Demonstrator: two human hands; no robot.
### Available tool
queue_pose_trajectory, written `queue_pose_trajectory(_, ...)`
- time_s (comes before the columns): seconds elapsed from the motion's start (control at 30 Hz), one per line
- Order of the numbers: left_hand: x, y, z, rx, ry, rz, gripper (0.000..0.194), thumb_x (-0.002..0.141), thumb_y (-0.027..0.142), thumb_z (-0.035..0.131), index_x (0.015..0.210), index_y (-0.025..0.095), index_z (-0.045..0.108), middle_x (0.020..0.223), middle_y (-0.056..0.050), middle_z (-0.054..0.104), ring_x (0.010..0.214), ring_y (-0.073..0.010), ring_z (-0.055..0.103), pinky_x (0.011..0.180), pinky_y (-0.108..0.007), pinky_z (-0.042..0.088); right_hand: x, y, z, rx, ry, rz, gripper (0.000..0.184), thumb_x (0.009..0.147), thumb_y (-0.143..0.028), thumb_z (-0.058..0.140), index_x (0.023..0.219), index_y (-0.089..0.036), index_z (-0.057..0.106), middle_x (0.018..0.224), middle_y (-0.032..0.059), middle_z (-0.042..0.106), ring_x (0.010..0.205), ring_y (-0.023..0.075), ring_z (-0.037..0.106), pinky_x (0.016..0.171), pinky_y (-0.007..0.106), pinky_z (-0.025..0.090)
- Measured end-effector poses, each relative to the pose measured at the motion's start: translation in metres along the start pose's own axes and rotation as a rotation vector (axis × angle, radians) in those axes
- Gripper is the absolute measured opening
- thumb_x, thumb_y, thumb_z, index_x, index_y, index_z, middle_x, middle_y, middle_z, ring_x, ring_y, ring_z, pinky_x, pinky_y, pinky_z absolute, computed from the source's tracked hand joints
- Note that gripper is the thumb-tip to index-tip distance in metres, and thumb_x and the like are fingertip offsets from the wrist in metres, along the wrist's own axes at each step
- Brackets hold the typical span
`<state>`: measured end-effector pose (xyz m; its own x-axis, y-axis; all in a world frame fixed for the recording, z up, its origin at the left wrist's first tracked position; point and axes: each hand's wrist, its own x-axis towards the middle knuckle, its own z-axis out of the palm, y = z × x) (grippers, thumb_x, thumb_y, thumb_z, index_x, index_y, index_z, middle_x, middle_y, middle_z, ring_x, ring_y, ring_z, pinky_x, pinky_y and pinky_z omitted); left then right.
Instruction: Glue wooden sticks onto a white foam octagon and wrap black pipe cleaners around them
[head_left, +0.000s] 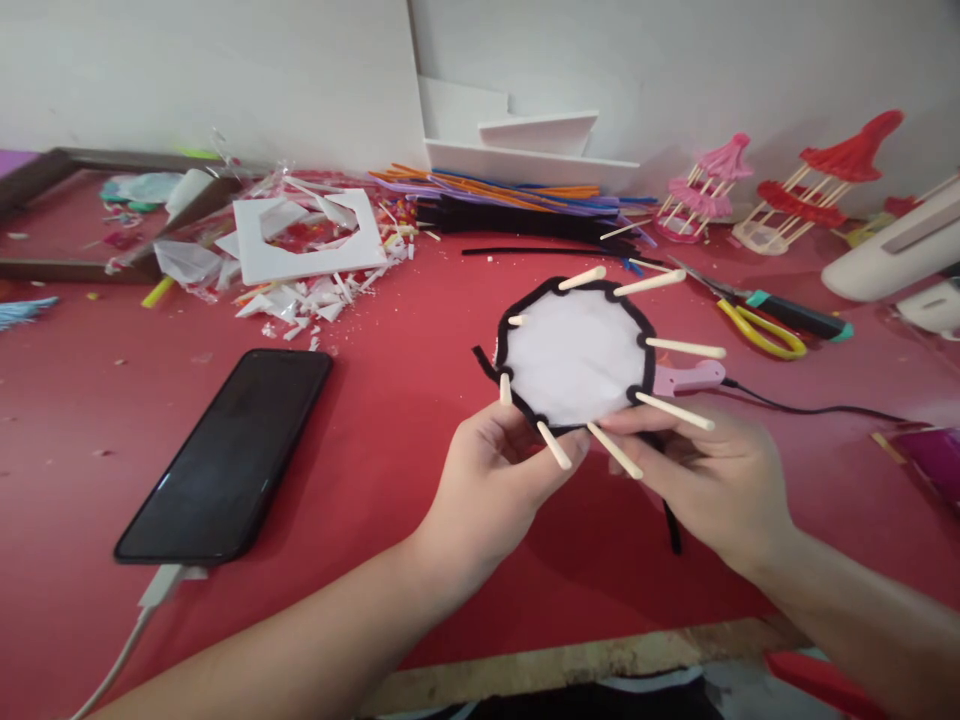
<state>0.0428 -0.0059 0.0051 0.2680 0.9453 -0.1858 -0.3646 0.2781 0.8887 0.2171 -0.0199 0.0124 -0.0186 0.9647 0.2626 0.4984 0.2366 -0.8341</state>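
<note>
Between my hands is a white foam disc (576, 355) with several pale wooden sticks (682, 348) standing up around its edge. A black pipe cleaner (504, 318) winds along the rim and bends around the sticks; one end pokes out at the left, and a black length hangs below my right hand. My left hand (499, 475) is closed on the disc's lower left edge, thumb near the front sticks. My right hand (709, 480) pinches the lower right edge and the pipe cleaner there. Some fingertips are hidden under the disc.
A black phone (225, 455) on a charging cable lies at left. Foam scraps (315, 235) and a pipe cleaner bundle (510, 205) sit behind. Yellow-handled scissors (761, 330), a cutter (802, 315), a pink corded tool (694, 377) and two small stick-and-roof models (802, 200) are at right.
</note>
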Motion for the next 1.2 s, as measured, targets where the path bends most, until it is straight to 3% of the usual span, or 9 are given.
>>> queue_pose_trajectory(0.1, 0.001, 0.0, -0.001, 0.008, 0.083, 0.006, 0.01, 0.078, 0.022, 0.078, 0.087, 0.018, 0.075, 0.088, -0.001, 0.077, 0.086, -0.0141, 0.069, 0.079, -0.022, 0.053, 0.002, -0.001, 0.0, 0.037, -0.038, 0.016, 0.009, 0.083, -0.023, 0.069, 0.091, -0.026, 0.072, 0.067, -0.0033, 0.071, 0.053, 0.01, 0.064, 0.048, 0.019, 0.051)
queue_pose_trajectory(0.23, 0.005, 0.003, -0.006, 0.015, 0.21, 0.038, 0.014, 0.074, 0.022, 0.081, 0.086, 0.019, 0.074, 0.087, 0.0, 0.076, 0.082, -0.0131, 0.067, 0.076, -0.021, 0.051, 0.007, -0.002, -0.006, 0.059, -0.117, 0.151, 0.02, 0.084, -0.032, 0.07, 0.1, -0.021, 0.065, 0.067, -0.0022, 0.068, 0.049, 0.0091, 0.06, 0.044, 0.018, 0.049)
queue_pose_trajectory(0.37, 0.01, 0.005, -0.013, 0.094, 0.254, 0.108, 0.011, 0.076, 0.023, 0.078, 0.085, 0.019, 0.073, 0.084, 0.0, 0.075, 0.078, -0.0124, 0.066, 0.072, -0.021, 0.05, 0.01, 0.001, -0.018, 0.136, -0.238, 0.259, 0.019, 0.088, -0.039, 0.066, 0.089, -0.02, 0.065, 0.06, -0.0031, 0.062, 0.045, 0.0082, 0.058, 0.043, 0.017, 0.049)
queue_pose_trajectory(0.47, 0.012, 0.006, -0.014, 0.186, 0.259, 0.153, 0.009, 0.079, 0.024, 0.074, 0.086, 0.019, 0.072, 0.087, -0.001, 0.076, 0.081, -0.0143, 0.068, 0.073, -0.022, 0.051, 0.009, 0.002, -0.023, 0.26, -0.203, 0.239, 0.021, 0.094, -0.038, 0.057, 0.085, -0.02, 0.065, 0.06, -0.0027, 0.061, 0.044, 0.0084, 0.057, 0.041, 0.019, 0.048)
queue_pose_trajectory(0.63, 0.008, 0.006, -0.008, 0.419, 0.238, 0.199, 0.009, 0.078, 0.02, 0.072, 0.087, 0.019, 0.072, 0.088, -0.002, 0.078, 0.082, -0.0187, 0.071, 0.07, -0.025, 0.053, -0.005, -0.002, -0.023, 0.092, -0.055, 0.022, 0.012, 0.094, -0.026, 0.057, 0.096, -0.026, 0.068, 0.064, -0.0039, 0.065, 0.047, 0.0087, 0.059, 0.045, 0.02, 0.05)
queue_pose_trajectory(0.77, 0.006, 0.006, -0.005, 0.485, 0.23, 0.177, 0.005, 0.076, 0.021, 0.072, 0.081, 0.019, 0.072, 0.082, -0.002, 0.077, 0.077, -0.0196, 0.071, 0.065, -0.025, 0.053, -0.009, -0.003, -0.024, -0.257, -0.109, -0.37, 0.037, 0.089, -0.014, 0.059, 0.122, -0.031, 0.064, 0.073, -0.0031, 0.073, 0.056, 0.0117, 0.066, 0.055, 0.023, 0.055)
queue_pose_trajectory(0.9, 0.006, 0.009, -0.004, 0.454, 0.223, 0.098, 0.01, 0.074, 0.025, 0.076, 0.08, 0.018, 0.072, 0.078, -0.003, 0.076, 0.075, -0.0197, 0.068, 0.059, -0.024, 0.05, -0.004, -0.002, -0.025, -0.441, -0.132, -0.722, 0.049, 0.084, -0.008, 0.061, 0.13, -0.026, 0.06, 0.086, 0.0012, 0.076, 0.07, 0.0153, 0.07, 0.063, 0.026, 0.058)
queue_pose_trajectory(1.03, 0.005, 0.01, -0.005, 0.376, 0.202, 0.065, 0.011, 0.075, 0.027, 0.076, 0.081, 0.018, 0.072, 0.081, -0.003, 0.076, 0.079, -0.0191, 0.067, 0.062, -0.024, 0.05, 0.001, -0.006, -0.025, -0.459, -0.165, -0.771, 0.041, 0.084, -0.009, 0.06, 0.123, -0.023, 0.066, 0.089, 0.0024, 0.075, 0.071, 0.0143, 0.068, 0.065, 0.027, 0.058)
queue_pose_trajectory(1.2, 0.006, 0.006, -0.007, 0.316, 0.184, 0.018, 0.021, 0.078, 0.032, 0.075, 0.093, 0.018, 0.074, 0.087, -0.003, 0.075, 0.083, -0.019, 0.068, 0.067, -0.025, 0.05, 0.004, -0.015, -0.02, -0.522, -0.095, -0.861, 0.022, 0.086, -0.009, 0.062, 0.096, -0.026, 0.073, 0.079, -0.0007, 0.075, 0.067, 0.0142, 0.068, 0.065, 0.028, 0.059)
